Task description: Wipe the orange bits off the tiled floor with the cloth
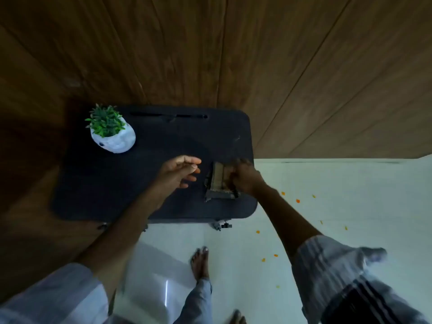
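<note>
- Fingers, right hand: curled shut on the near-right part of the cloth, centre of frame; motion blur hides the fingertips, so how much fabric you have pinched appears small but cannot be judged.
- Fingers, left hand: spread loosely apart, holding nothing, hovering above the dark tabletop just left of the cloth; whether they touch the surface cannot be told.
- Cloth: folded, brown-grey, lying flat on the right end of the black table, near its rounded front corner. Judgement: you are collecting it, not yet wiping.
- Orange bits: scattered across the white tiled floor at right and lower right of frame, well apart from the cloth; none cleared by this reading.
- Potted plant: white pot, upper left of the table, well clear of both hands.
- Bare foot: planted on the tiles at lower centre, near the table's front edge, likely so you can lean over it.
- Wood-panelled wall: fills the upper frame.
</note>
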